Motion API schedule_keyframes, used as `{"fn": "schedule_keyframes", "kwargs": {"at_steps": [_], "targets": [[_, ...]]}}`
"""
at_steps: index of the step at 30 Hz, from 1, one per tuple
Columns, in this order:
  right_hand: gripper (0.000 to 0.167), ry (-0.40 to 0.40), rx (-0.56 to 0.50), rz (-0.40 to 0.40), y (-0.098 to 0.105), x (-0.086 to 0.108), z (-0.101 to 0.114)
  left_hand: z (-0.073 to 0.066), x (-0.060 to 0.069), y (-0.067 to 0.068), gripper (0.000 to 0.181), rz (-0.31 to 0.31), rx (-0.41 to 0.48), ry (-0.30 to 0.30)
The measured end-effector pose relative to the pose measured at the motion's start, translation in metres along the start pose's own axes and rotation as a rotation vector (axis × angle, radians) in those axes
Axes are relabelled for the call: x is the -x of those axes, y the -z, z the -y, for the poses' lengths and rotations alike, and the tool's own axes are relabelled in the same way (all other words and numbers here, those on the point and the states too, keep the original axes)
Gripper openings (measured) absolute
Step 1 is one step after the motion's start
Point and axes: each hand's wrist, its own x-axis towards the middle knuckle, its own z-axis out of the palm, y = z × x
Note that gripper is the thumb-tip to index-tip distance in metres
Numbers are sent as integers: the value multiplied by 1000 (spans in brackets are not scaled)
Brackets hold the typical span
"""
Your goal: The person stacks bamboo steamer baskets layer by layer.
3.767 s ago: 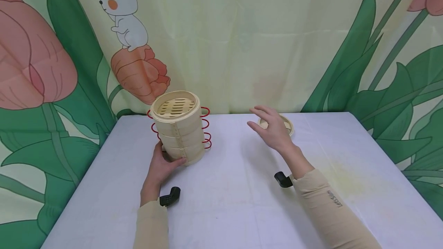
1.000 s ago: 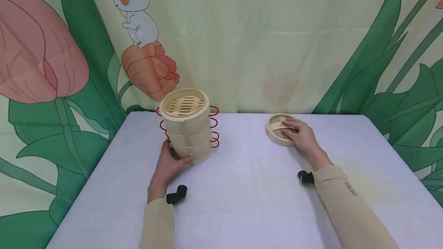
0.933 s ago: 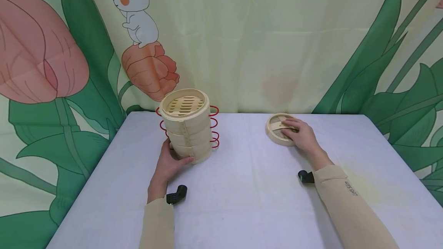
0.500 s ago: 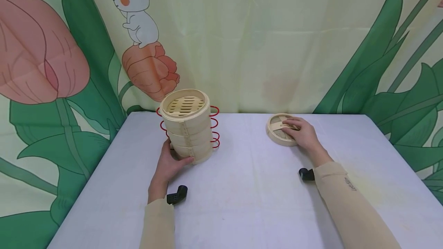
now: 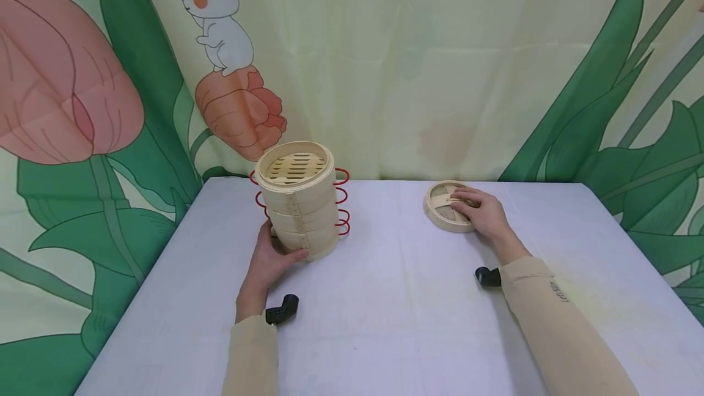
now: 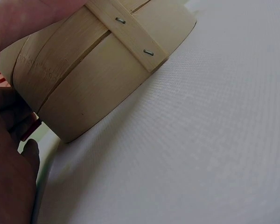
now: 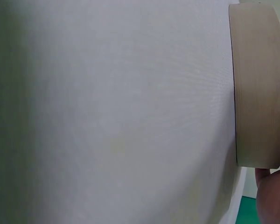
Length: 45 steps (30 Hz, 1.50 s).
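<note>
A tall stack of round bamboo steamer baskets stands upright on the table in the head view, with a slatted top tier and red loops at its sides. My left hand holds the stack low down, thumb across the front and fingers round the left side, partly hidden. The left wrist view shows the lowest tiers close up. Farther right, a round bamboo steamer lid lies flat on the cloth. My right hand pinches the strap handle on top of it. In the right wrist view only the lid's side wall shows.
A white cloth covers the table. Behind it hangs a curtain printed with a rabbit, tulips and leaves. A black wrist camera sits by the left cuff, another camera by the right.
From hovering above the table in front of the lid, my right hand has moved right and down onto its handle. Over the last second both hands stay almost still. The left hand keeps its hold.
</note>
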Motion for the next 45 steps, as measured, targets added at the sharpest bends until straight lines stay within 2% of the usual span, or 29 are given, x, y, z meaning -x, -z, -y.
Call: {"fn": "schedule_keyframes", "kwargs": {"at_steps": [16,20,28,34,45], "targets": [[26,81,13,-56,-2,1,1,1,0,-1,114,3,-15,6],[27,43,10,-72,3,4,13,0,1,-1,115,9,-25,10],[29,-4,-15,-101,12,7,38,-1,1,1,113,4,-5,-21],[31,-36,-12,-99,16,9,48,-1,2,0,114,6,-13,-8],[30,25,-47,-121,19,13,78,-1,1,0,113,8,-13,4]]}}
